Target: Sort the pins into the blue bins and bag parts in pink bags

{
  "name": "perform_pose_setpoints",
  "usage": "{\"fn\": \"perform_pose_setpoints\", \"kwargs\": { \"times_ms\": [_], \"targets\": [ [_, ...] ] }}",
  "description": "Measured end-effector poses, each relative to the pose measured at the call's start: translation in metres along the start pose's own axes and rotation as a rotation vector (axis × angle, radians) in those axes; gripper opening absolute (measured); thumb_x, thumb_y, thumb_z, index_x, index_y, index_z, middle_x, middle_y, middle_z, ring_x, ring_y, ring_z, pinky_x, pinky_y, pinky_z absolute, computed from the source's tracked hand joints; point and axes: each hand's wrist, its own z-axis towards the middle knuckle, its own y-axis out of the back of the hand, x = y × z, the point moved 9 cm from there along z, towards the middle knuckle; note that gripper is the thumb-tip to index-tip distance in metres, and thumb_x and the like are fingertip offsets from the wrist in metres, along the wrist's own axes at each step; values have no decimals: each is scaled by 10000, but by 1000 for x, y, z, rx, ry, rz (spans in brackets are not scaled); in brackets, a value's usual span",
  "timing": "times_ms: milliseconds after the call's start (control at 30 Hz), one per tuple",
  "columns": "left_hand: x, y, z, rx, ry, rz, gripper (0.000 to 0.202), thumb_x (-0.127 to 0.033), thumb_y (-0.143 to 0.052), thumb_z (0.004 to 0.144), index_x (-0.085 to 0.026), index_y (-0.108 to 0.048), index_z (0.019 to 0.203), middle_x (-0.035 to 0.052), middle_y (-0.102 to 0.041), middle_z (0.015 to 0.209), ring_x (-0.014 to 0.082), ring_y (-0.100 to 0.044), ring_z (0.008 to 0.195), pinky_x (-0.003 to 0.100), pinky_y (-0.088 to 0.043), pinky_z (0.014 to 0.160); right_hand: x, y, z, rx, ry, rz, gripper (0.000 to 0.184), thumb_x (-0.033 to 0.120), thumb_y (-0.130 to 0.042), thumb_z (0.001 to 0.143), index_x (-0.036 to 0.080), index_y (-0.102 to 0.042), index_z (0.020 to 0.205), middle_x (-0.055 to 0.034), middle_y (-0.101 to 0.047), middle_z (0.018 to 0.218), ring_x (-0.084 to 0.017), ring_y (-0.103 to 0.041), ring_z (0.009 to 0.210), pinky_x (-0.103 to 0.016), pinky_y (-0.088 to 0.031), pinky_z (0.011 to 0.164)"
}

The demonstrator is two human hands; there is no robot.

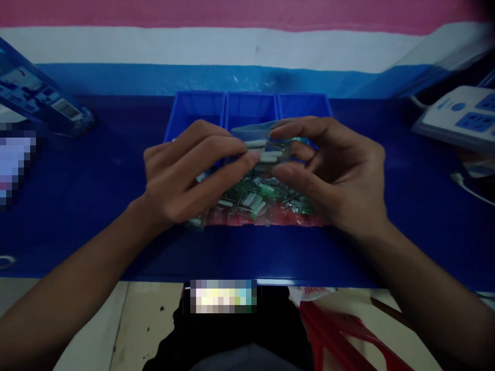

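Observation:
A small clear plastic bag (253, 132) with white stick-like pieces in it is held up between my two hands. My left hand (189, 178) pinches its left side, fingertips pressed on the white pieces. My right hand (344, 178) is curled around the right side, thumb below and index finger at the top edge. Beneath the hands lies a pile of similar small bags (253, 201), with white pieces and green showing through. They rest on a red plastic sheet or bag (270, 219); my hands cover part of the pile.
Three blue bins (201, 111) stand side by side behind my hands on the blue tabletop (96, 180). A blue printed package (42, 93) is at the left, a white power strip (460, 113) at the right. A phone (222, 297) lies on my lap, below the table's front edge.

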Motion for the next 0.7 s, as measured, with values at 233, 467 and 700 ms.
{"fn": "perform_pose_setpoints", "kwargs": {
  "times_ms": [233,467,700],
  "targets": [
    [3,16,2,-142,124,-110,436,-103,-810,958,-222,-714,1366,-10,-840,1086,161,-829,885,228,-699,823,2,1,-1,-33,5,-63,223,259,-909,864,251,-799,1058,-14,-780,1067,-144,-711,793,-269,-553,557],
    [9,3,3,-103,145,-140,620,-40,-701,1000,-336,-608,1536,-6,-766,1378,225,-812,1127,325,-711,916,-3,10,2,-44,-31,-41,201,294,-832,945,260,-775,1134,52,-658,718,-83,-540,499,-256,-439,460],
    [19,-2,4,-79,215,-326,150,-145,-795,991,-240,-801,1106,-9,-831,1013,163,-798,892,299,-671,803,0,7,1,-1,-3,-127,254,367,-698,1045,288,-763,1277,26,-616,742,-102,-561,591,-262,-495,531]
  ]
}}
